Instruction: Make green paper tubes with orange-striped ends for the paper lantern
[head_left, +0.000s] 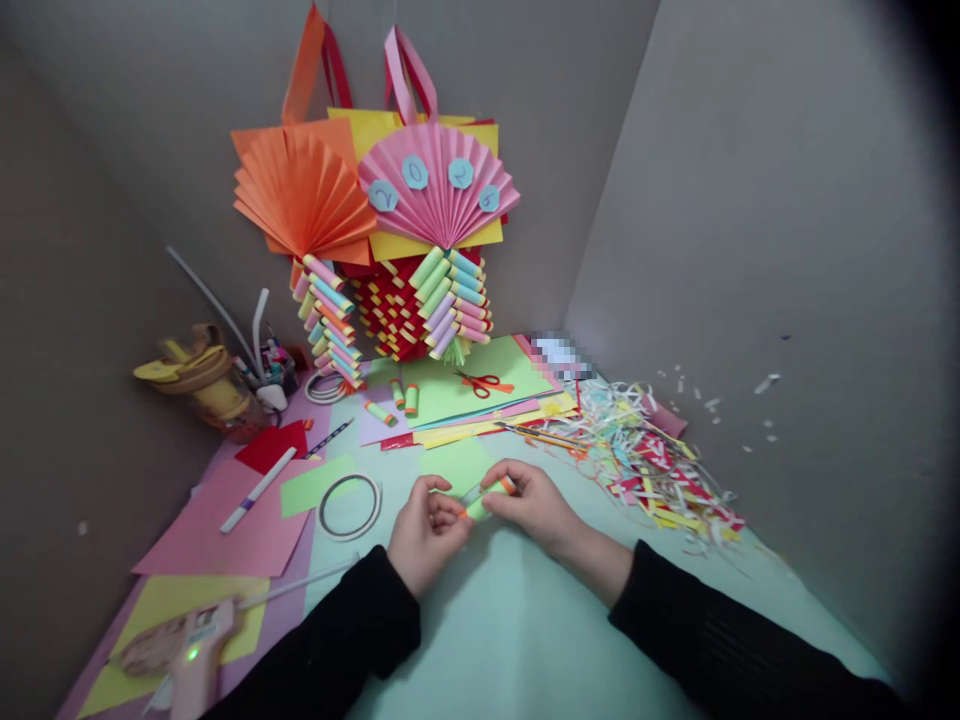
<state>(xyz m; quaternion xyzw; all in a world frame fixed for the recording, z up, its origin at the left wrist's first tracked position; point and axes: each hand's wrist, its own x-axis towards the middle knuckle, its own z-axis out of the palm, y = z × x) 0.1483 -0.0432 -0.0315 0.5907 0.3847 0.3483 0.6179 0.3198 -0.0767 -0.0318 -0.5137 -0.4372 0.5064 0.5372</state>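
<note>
Both hands are on the one little paper roll (484, 500), held low over the mint table (510, 620) right in front of the person. The left hand (424, 530) is curled in with thumb and fingertips pinching the green end, and the right hand (534, 505) is closed around the end with the orange band. So both are narrow grips, neither hand is open. Can't really tell if the band is stuck down or just being pressed.

Going by how things lie, I'd say this is well along. Three finished rolls (397, 396) are lying on the green sheet (450, 385) further back, next to the orange scissors (486, 383). Behind those, the hanging decoration already has a pink fan (439, 195), an orange fan (304, 195) and two full strings of rolls (450, 300) dangling under them. The loose rolls aren't attached to anything yet, so that part looks undone.

Just left of the hands there's a tape ring (350, 477), then a white pen (259, 490) on a pink sheet (225, 535). A glue gun (180, 640) sits near the bottom left corner with its light on. Over on the right is a big pile of paper scraps (645, 450), so lots of cutting is already done
</note>
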